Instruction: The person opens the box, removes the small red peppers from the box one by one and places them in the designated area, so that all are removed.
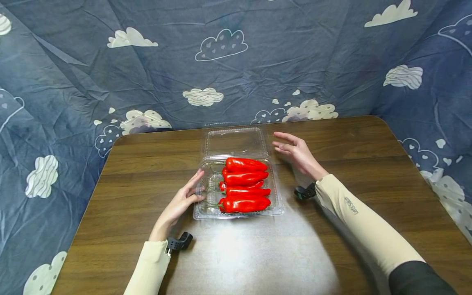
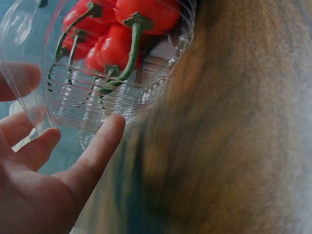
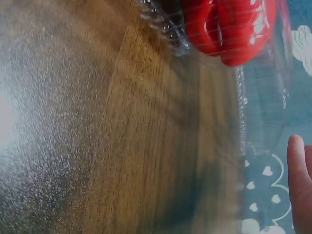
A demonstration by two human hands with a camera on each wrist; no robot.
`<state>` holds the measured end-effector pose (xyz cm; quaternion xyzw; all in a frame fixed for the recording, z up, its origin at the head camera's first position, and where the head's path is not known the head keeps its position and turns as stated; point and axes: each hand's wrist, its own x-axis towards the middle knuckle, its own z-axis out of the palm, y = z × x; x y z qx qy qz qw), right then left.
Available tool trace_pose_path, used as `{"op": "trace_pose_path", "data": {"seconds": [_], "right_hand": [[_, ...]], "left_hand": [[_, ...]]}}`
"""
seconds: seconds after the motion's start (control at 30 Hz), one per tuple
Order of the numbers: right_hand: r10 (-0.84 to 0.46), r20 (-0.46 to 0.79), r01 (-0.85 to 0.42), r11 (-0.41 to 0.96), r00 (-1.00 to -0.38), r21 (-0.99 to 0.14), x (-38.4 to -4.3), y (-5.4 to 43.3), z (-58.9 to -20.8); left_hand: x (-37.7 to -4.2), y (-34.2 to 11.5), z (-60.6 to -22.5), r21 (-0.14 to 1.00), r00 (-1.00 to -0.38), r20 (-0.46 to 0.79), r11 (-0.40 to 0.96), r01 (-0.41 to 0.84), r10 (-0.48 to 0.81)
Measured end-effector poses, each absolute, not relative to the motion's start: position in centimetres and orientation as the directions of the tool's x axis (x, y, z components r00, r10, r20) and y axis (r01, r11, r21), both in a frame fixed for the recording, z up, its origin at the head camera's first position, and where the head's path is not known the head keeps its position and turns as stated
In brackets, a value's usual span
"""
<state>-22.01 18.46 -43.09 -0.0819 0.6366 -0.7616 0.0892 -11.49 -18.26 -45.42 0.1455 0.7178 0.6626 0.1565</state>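
Observation:
Several glossy red peppers with green stems lie side by side in a clear plastic clamshell box. The box's hinged lid stands back, away from the peppers. At the box's left side is my left hand, fingers extended along the wall; in the left wrist view the thumb and fingers lie by the ribbed plastic near the stems. My right hand hovers to the right of the lid with fingers stretched out, holding nothing. Only its fingertips show in the right wrist view.
The box rests on a brown wood-grain table, which has a bright glare patch in front of the box. A blue curtain with white clouds hangs behind the table and along its sides. Each wrist wears a black camera strap.

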Motion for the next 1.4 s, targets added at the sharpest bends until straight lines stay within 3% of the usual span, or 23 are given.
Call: {"op": "trace_pose_path", "data": {"seconds": [0.27, 1.0, 1.4], "right_hand": [[-0.33, 0.075, -0.031, -0.139, -0.941, -0.99, -21.1, 17.7, -42.3], [-0.536, 0.039, -0.052, 0.008, -0.844, -0.999, -20.4, 13.5, -41.3], [-0.606, 0.047, -0.13, 0.094, -0.794, -0.987, -20.8, 12.1, -41.4]], "left_hand": [[-11.5, -18.4, -45.5, 0.998, -0.91, -0.02, 0.056, 0.003, 0.414], [-11.5, -19.7, -45.5, 1.0, -0.907, -0.023, 0.022, -0.015, 0.421], [-11.5, -19.6, -45.5, 0.999, -0.904, -0.043, 0.026, -0.035, 0.425]]}}
